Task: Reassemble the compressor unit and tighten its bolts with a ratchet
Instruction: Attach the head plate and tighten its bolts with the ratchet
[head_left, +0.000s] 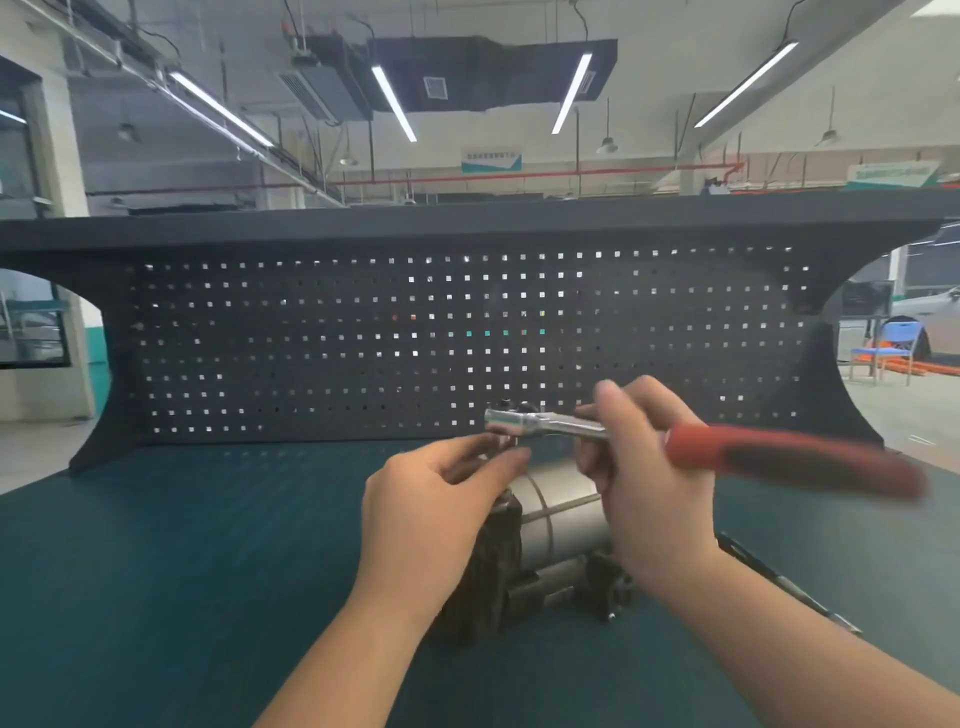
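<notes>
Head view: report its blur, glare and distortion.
Head view: motion blur smears the red-and-black-handled chrome ratchet and the right hand gripping it; the left hand at the ratchet's head is sharper; wide-angle distortion bows the black perforated pegboard; ceiling strip lights glare; soft sheen on the grey metal compressor unit.

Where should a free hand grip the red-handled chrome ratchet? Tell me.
Grip the red-handled chrome ratchet on its thick red-and-black handle, coming from the right, where the handle juts out free. The right hand pinches the thin chrome shank, and the left hand crowds the head.
</notes>
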